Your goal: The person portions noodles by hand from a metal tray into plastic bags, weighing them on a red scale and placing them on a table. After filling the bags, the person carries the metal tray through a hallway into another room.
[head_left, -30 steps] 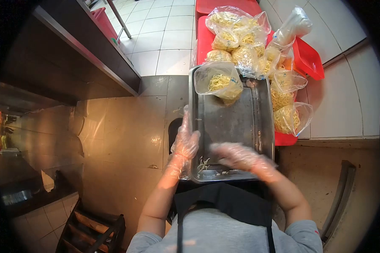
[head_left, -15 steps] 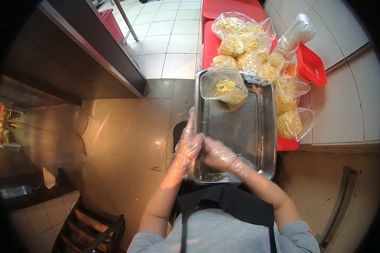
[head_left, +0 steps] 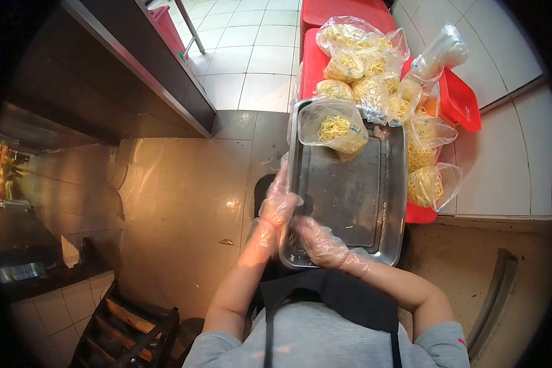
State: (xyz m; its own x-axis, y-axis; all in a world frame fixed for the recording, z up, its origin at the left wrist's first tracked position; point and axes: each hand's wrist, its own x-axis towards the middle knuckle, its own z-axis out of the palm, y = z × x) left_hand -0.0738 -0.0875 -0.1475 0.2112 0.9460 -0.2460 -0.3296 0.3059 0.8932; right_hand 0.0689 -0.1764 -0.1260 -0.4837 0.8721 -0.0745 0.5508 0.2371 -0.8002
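Note:
Both my hands wear clear plastic gloves. My left hand (head_left: 278,207) is at the left side of a metal tray (head_left: 403,202), its fingers stretched along the outer wall and its thumb over the rim. My right hand (head_left: 320,243) is over the tray's near left corner, fingers loosely bent and pointing toward my left wrist; nothing shows in it. A small gap separates the hands. Inside the tray's far left corner stands an open plastic bag of yellow noodles (head_left: 334,127), tilted toward me. Small noodle scraps lie on the tray bottom.
Several bagged noodles (head_left: 371,92) crowd a red surface (head_left: 311,58) beyond and right of the tray. A roll of clear bags (head_left: 441,52) and a red basket (head_left: 460,101) stand by the tiled wall. A dark counter (head_left: 104,61) is at the left, a wooden rack (head_left: 126,328) below.
My right hand has come away from my left hand, moving slightly down toward me. The left hand stays beside the tray. The view has shifted slightly.

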